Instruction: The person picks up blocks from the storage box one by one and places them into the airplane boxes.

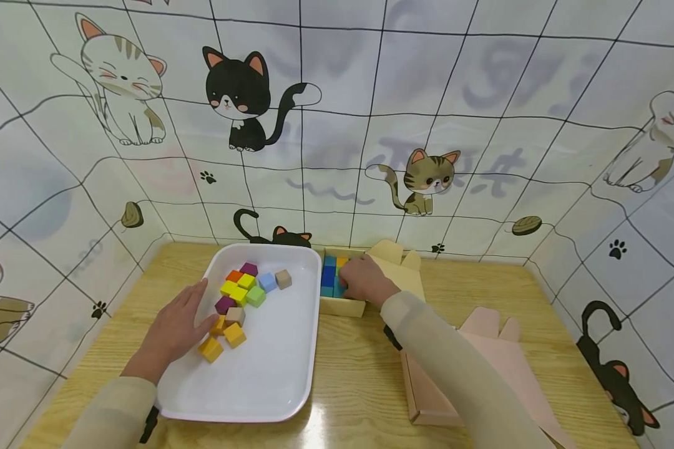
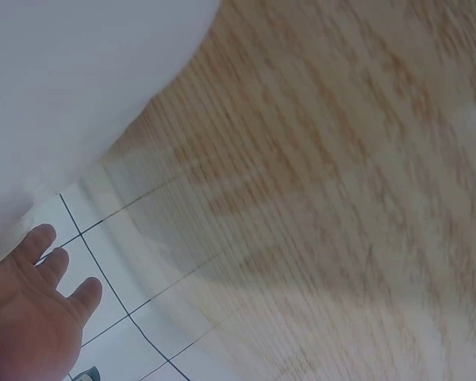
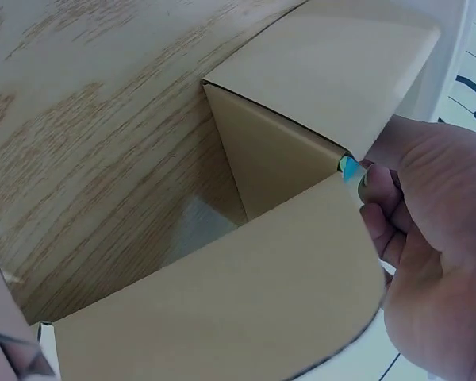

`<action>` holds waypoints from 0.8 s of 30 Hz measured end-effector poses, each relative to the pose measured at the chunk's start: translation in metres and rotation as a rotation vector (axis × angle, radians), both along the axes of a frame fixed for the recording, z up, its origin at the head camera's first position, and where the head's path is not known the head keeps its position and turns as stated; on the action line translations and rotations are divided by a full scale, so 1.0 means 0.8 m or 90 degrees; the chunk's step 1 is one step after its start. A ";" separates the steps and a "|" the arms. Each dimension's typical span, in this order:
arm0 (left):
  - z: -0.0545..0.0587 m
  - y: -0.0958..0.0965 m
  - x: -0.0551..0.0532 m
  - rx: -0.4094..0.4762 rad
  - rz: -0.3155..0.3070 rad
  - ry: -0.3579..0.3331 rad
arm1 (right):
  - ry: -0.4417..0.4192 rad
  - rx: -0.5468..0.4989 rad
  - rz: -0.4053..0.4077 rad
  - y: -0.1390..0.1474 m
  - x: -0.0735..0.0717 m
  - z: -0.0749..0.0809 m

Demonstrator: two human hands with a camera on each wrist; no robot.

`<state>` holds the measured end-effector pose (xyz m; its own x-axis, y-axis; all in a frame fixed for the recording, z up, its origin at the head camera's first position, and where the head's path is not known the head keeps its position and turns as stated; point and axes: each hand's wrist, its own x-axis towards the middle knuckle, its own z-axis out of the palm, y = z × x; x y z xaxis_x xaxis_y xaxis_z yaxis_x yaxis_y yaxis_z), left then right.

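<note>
My left hand (image 1: 174,324) rests at the left rim of a white tray (image 1: 275,374), fingers extended, thumb reaching over the rim near some cubes. In the left wrist view, several spread fingertips (image 2: 54,264) show beside the tray's outer wall. Inside the tray lie yellow cubes (image 1: 238,294), orange cubes (image 1: 234,335), purple cubes (image 1: 225,305) and others. My right hand (image 1: 365,280), fingers curled, reaches into a small pale cardboard box (image 1: 342,307) with blue cubes (image 1: 329,275). Its fingertips are hidden, so whether they pinch a cube does not show.
The box's lid (image 1: 401,268) is folded back to its right. A pinkish cardboard box (image 1: 435,393) with raised flaps lies under my right forearm. A wall cloth with cat drawings (image 1: 238,93) closes off the back and sides of the wooden table (image 1: 348,374).
</note>
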<state>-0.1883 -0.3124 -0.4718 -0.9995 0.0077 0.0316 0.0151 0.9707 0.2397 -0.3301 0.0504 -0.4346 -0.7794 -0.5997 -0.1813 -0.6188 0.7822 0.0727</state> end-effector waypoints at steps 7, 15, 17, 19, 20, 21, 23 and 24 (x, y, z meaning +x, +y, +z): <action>-0.001 0.000 0.000 -0.002 0.003 -0.002 | 0.001 -0.041 -0.008 0.000 -0.001 0.004; -0.003 0.001 0.000 -0.005 0.002 -0.003 | 0.049 -0.071 0.002 -0.009 -0.004 0.023; -0.003 0.000 0.000 -0.006 0.003 -0.004 | 0.056 -0.084 0.010 -0.012 -0.002 0.029; -0.004 0.000 -0.001 -0.007 0.004 -0.005 | 0.064 -0.109 0.020 -0.017 0.000 0.033; -0.004 0.000 -0.001 -0.007 0.004 -0.006 | 0.067 -0.121 0.026 -0.019 0.002 0.035; -0.005 -0.001 -0.002 -0.007 0.005 -0.007 | 0.070 -0.133 0.033 -0.022 0.004 0.036; -0.005 -0.001 -0.002 -0.007 0.006 -0.007 | 0.069 -0.147 0.043 -0.028 0.007 0.038; -0.005 -0.001 -0.002 -0.007 0.006 -0.006 | 0.067 -0.146 0.045 -0.032 0.009 0.038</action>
<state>-0.1900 -0.3130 -0.4759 -0.9998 -0.0012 0.0217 0.0038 0.9734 0.2292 -0.3230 0.0245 -0.4040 -0.7412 -0.6697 0.0457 -0.6712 0.7405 -0.0335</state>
